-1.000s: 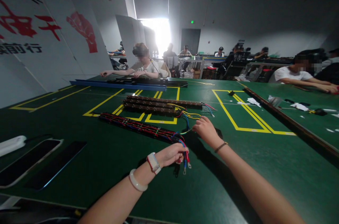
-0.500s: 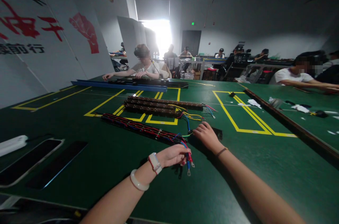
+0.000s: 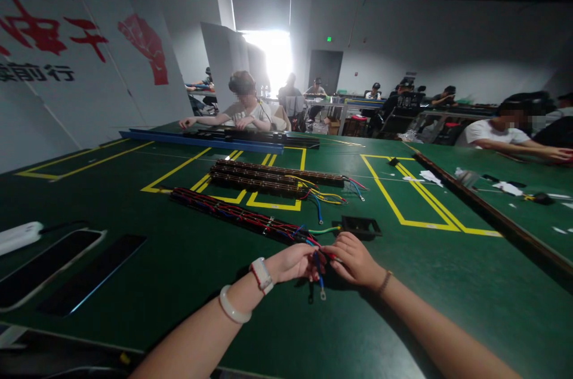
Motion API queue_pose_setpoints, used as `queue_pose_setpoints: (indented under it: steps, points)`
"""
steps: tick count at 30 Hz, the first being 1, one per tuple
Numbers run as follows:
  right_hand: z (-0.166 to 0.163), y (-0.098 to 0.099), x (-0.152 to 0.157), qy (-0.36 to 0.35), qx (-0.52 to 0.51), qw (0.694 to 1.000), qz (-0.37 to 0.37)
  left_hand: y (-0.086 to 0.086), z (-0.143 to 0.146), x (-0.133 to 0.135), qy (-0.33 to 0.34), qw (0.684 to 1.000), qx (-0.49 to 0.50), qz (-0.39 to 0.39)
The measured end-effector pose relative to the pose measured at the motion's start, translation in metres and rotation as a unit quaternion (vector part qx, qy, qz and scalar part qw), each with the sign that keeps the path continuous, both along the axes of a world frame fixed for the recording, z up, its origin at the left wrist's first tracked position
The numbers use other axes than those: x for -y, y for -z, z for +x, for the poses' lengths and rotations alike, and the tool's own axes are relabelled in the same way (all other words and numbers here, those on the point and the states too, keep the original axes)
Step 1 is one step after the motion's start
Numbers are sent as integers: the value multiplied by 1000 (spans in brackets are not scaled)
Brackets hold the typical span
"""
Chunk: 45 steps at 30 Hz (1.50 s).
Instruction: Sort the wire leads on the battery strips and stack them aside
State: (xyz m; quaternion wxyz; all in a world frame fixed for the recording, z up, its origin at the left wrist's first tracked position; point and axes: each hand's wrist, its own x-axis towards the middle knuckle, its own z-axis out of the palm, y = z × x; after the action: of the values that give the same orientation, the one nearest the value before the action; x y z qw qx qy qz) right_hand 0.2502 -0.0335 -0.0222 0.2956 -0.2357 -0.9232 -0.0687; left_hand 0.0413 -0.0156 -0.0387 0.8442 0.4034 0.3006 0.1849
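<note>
A long black strip (image 3: pixel 237 215) wound with red and blue wires lies slantwise on the table, its wire ends toward my hands. My left hand (image 3: pixel 290 262) is closed on the loose wires at that end. A blue wire (image 3: pixel 320 280) hangs below its fingers, tipped with a metal ring terminal. My right hand (image 3: pixel 357 261) meets the left fingertips and pinches a red wire (image 3: pixel 330 256); the wire's tip is hidden. Just beyond, a green wire (image 3: pixel 324 231) runs from the strip to a black rectangular frame (image 3: pixel 360 226).
Several brown wired strips (image 3: pixel 268 176) lie behind, on the yellow-taped green table (image 3: pixel 447 295). Flat dark devices (image 3: pixel 54 265) rest at left. A long bar (image 3: pixel 483 203) and paper scraps (image 3: pixel 431 177) lie right. A co-worker (image 3: pixel 250 107) sits opposite, behind a blue rail (image 3: pixel 201 141).
My right hand has moved from the black frame to the wires at my left hand and now pinches the red one. The frame has come into fuller view.
</note>
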Motion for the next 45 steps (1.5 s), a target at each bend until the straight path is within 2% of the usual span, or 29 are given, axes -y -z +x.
queue_pose_setpoints:
  steps: [4, 7, 12, 17, 22, 27, 33, 38, 42, 45]
  points:
    - [-16, -1, -12, 45, -7, 999, -17, 2, 2, 2, -5, 997, -45, 63]
    - [-37, -13, -22, 122, 21, 992, -27, 3, 2, 3, -4, 995, -64, 73]
    - [-80, -41, -39, 263, 105, 957, -69, 2, 1, 4, -4, 994, -68, 84]
    - [-112, -51, -47, 318, 161, 929, -96, -1, 3, 5, -9, 995, -71, 73]
    - [-110, -49, -42, 286, 153, 941, -92, -4, 4, 7, -16, 995, -71, 67]
    - [-65, -39, -28, 236, 45, 965, -103, -8, -4, 3, 40, 996, -65, 55]
    - [-18, -10, -20, 166, -12, 983, -76, -17, -11, 1, 54, 990, -102, 75]
    - [-10, 9, -29, 159, -17, 986, -54, -24, -13, 0, 58, 981, -153, 108]
    - [-11, 12, -33, 168, -18, 984, -64, -30, -17, -3, 57, 965, -194, 167]
    - [-10, 13, -33, 172, -16, 983, -63, -35, -21, -5, 84, 948, -220, 213]
